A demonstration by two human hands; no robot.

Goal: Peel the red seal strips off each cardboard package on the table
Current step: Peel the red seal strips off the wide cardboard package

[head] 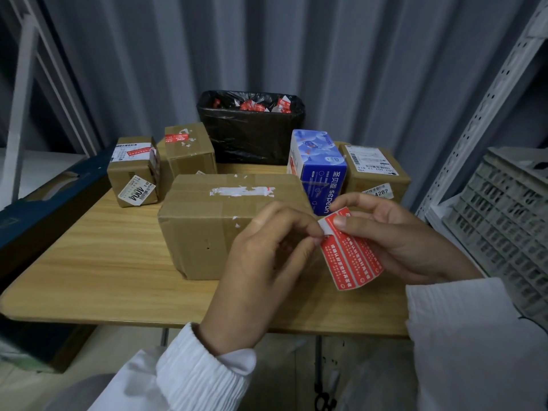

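Note:
My right hand (397, 241) holds a red sheet of seal strips (351, 256) with white print in front of the big cardboard package (213, 215). My left hand (267, 256) pinches the sheet's white upper-left corner. The big package's top bears only torn white residue. A small package (135, 170) at the left has a red strip on top. Behind it, another small package (188, 149) shows a partly torn red strip. A labelled package (375, 170) stands at the right.
A black-lined bin (250, 129) with red scraps stands at the back of the wooden table (98, 262). A blue tissue pack (318, 170) stands between the packages. A grey crate (504, 221) sits on metal shelving at right.

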